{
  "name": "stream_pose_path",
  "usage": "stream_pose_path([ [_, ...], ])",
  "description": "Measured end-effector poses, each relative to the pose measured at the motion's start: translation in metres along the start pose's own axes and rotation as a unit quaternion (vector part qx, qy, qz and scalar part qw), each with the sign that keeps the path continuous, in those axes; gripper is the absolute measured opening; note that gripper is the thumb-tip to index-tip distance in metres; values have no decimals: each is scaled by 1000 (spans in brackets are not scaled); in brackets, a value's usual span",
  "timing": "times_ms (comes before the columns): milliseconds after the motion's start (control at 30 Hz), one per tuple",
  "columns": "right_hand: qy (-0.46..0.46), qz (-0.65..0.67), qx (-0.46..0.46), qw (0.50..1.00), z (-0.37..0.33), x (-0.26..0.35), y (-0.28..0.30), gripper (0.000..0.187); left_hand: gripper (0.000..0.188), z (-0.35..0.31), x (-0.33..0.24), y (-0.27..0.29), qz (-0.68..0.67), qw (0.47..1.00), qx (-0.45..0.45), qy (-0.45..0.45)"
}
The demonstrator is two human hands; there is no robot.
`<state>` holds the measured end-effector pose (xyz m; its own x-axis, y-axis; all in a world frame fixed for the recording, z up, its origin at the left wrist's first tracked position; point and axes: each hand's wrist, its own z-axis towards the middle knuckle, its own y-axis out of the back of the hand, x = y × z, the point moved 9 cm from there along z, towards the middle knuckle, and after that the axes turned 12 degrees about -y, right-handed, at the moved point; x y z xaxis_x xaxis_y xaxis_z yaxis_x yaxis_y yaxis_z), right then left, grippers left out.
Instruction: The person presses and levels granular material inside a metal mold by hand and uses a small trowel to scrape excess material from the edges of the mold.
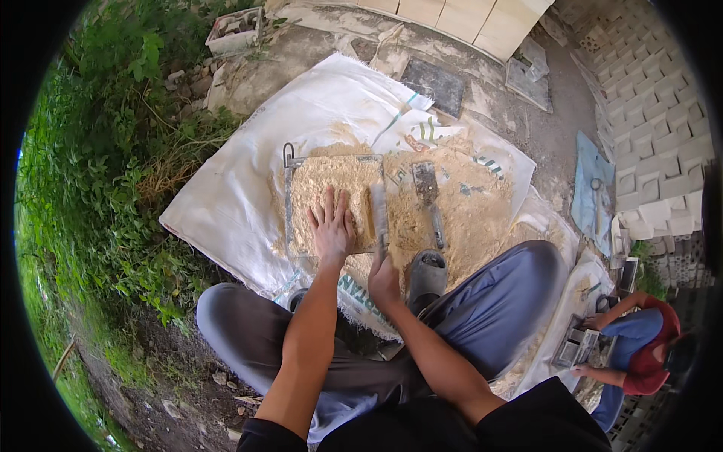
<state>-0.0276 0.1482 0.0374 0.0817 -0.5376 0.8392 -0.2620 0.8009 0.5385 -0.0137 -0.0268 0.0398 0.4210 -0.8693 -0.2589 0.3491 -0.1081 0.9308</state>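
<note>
A square metal frame [288,200] lies on a white woven sack, packed with pale tan, sand-like powder [320,172]. My left hand [331,226] rests flat on this powder with its fingers spread. My right hand [385,285] is closed round the near end of a long flat grey tool [379,215]. That tool lies along the frame's right side; motion blurs it, so its exact kind is unclear. A darker strip shows in the powder just left of the tool. Right of the frame, a powder-coated trowel [426,184] lies with its handle toward me.
Loose powder [478,207] covers the right part of the sack [233,177]. My shoe [428,275] stands at its near edge. Dark slabs [434,87] lie beyond; stacked pale blocks [663,135] rise at right. A co-worker in red [654,346] handles a metal mould [576,346]. Plants [113,151] grow at left.
</note>
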Motion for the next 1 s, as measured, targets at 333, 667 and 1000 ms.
stream_pose_path([
  [333,-70,0,38,997,22,55,2,33,48,-17,15,-3,33,999,3,5],
  [667,-112,-121,91,982,-5,-36,-29,32,47,-9,2,-7,5,1000,-11,-3],
  [1000,-101,-37,47,993,48,73,7,43,48,-10,10,-2,18,1000,19,7],
])
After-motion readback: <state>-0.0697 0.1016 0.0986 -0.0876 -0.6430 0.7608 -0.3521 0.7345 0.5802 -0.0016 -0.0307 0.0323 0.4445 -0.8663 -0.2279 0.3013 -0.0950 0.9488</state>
